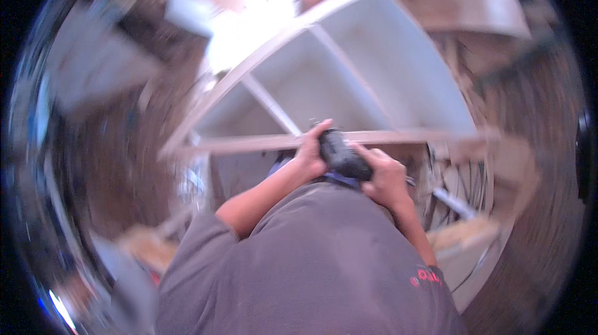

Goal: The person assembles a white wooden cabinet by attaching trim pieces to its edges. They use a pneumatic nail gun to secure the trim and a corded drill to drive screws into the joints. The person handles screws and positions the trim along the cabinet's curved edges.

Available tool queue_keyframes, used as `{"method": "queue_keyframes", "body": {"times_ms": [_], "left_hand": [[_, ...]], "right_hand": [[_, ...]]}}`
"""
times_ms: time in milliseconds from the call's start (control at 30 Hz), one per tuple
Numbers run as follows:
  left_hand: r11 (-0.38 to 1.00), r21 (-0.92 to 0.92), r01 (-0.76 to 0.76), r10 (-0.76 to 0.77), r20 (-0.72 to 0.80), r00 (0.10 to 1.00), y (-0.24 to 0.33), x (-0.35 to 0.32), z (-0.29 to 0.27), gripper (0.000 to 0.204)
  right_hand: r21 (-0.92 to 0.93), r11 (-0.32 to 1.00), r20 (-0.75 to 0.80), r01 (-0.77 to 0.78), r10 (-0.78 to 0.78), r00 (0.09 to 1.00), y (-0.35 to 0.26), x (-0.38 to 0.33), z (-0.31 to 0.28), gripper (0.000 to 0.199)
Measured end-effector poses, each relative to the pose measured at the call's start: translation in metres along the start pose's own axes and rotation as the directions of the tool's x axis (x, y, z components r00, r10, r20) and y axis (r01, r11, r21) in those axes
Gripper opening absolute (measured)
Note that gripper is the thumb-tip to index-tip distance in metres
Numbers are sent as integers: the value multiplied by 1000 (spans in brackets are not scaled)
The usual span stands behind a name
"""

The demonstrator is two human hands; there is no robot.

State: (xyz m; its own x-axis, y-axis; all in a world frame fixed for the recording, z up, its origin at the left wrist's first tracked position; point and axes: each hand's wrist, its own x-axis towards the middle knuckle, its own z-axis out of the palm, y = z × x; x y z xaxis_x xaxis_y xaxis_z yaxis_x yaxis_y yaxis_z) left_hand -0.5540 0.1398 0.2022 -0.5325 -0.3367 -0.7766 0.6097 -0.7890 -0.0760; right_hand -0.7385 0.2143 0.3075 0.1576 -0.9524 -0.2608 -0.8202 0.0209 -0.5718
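Observation:
In front of my belly I hold a dark, chunky hand-held power tool (344,158) in both hands; motion blur hides its exact kind. My left hand (309,153) is closed around its far left end, the thumb lying along the top. Around its near right end, my right hand (387,176) is closed too. Just beyond the tool stands a pale, open-fronted cabinet frame (249,143) with two slanting dividers (349,68). The tool overlaps the frame's near edge in view; whether it touches I cannot tell.
Beneath the near edge, at right, are cables (476,182) and a pale strip (455,203). Blurred pale boards (99,64) stand on the left. A curved pale panel (479,8) is at the far right, and bright light comes from the back.

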Motion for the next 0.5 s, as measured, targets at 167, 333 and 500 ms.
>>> {"method": "queue_keyframes", "body": {"times_ms": [167,333,500], "left_hand": [[911,387,140,-129,-55,990,13,0,0,38],[715,691,103,-137,-6,990,51,-19,-24,62],[637,765,96,-287,120,950,65,-11,-9,67]], "right_hand": [[258,940,-137,-225,266,954,-22,-62,39,78],[480,828,-554,-290,543,632,-55,-138,98,63],[814,431,-490,-390,869,-63,-49,-282,132,28]]}}
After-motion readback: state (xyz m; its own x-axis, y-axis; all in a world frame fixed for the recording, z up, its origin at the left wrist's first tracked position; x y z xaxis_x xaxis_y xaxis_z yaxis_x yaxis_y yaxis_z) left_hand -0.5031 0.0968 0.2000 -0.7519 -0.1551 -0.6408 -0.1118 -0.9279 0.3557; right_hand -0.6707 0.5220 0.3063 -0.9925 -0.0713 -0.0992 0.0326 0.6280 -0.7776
